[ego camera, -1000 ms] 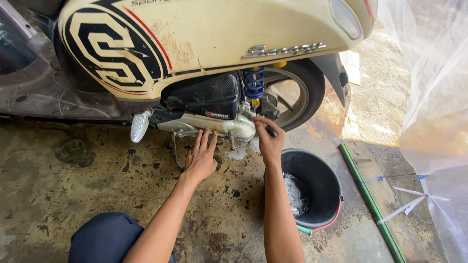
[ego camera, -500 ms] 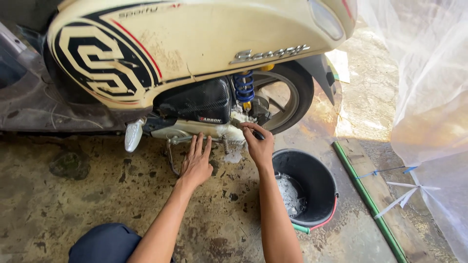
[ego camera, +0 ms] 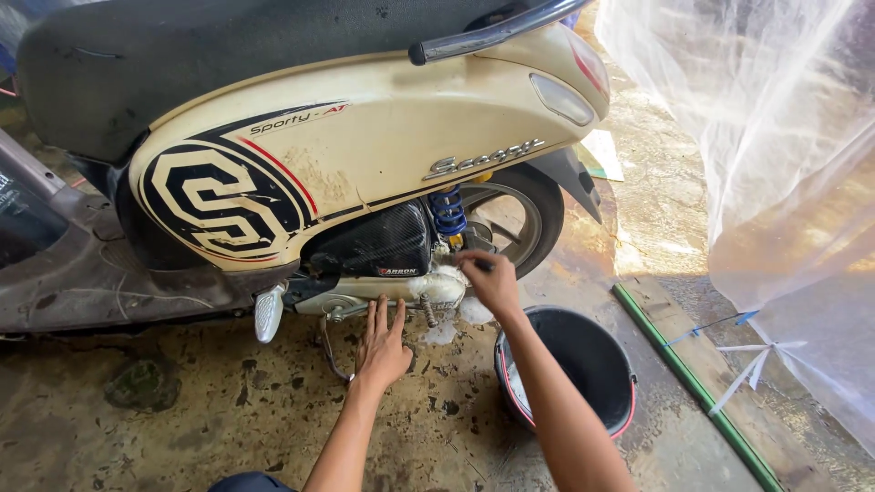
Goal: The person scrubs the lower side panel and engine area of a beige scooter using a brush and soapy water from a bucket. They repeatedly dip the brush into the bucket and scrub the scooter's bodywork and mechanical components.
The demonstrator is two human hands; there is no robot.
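Right hand (ego camera: 492, 281) has its grip pinched shut around a small dark tool (ego camera: 478, 264), too slim and too covered by the fingers to identify, pressed at the foamy engine case (ego camera: 392, 288) of a cream scooter (ego camera: 365, 155). Left hand (ego camera: 381, 339) lies flat and open, fingers spread toward 12 o'clock, palm on the floor just under that case, holding nothing. The scooter's long axis runs from 9 to 3 o'clock, its tail light and rear wheel (ego camera: 510, 219) at the 3 o'clock end, a blue spring (ego camera: 447, 211) standing upright beside the wheel. At 5 o'clock from the right hand sits a black bucket (ego camera: 583, 364) with a red rim, partly hidden by the forearm. The concrete floor (ego camera: 182, 410) is wet, stained and cracked; a green hose (ego camera: 693, 387) runs diagonally toward 5 o'clock, and a clear plastic sheet (ego camera: 775, 155) hangs at 3 o'clock. The scooter's front is cut off at the left edge, and the lower engine is lost in shadow.
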